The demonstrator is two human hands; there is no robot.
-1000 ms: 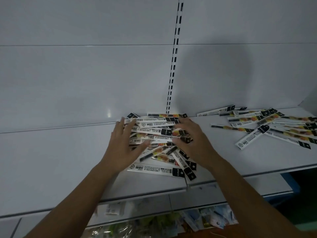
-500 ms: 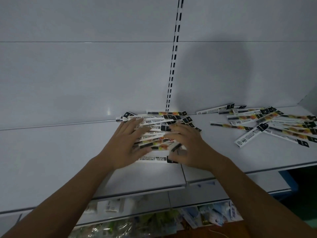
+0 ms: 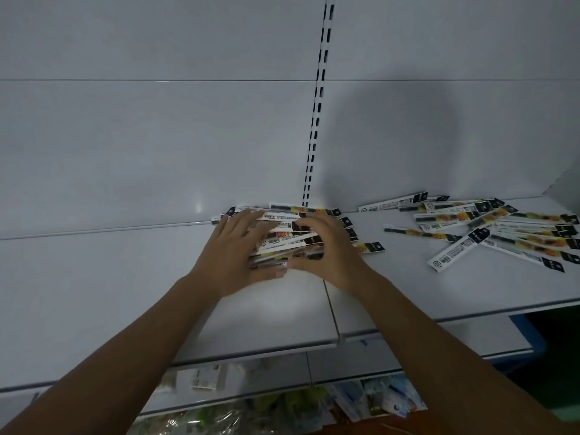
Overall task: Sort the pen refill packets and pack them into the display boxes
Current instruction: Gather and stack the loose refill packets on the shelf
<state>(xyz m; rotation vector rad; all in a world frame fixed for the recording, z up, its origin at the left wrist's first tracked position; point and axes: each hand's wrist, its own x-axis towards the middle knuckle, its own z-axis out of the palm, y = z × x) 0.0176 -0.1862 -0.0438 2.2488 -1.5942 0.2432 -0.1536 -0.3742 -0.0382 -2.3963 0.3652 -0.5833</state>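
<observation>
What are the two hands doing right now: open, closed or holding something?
Left hand: holds the packet pile, fingers over it, thumb along its near edge.
Right hand: fingers curled round the same pile.

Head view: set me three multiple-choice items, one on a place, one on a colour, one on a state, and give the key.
1. Where do the loose packets lie?
A. Left of the hands
B. Right of the hands, on the shelf
C. On the floor

2. What colour is the shelf?
A. White
B. Red
C. Black

3. What are the left hand and the right hand doing?
A. Hanging idle
B. Lifting a box
C. Holding the pile between them

Key:
1. B, the loose packets fan out at the right end of the shelf.
2. A, its bare surface is white.
3. C, both hands curl round the pile, one from each side.
</observation>
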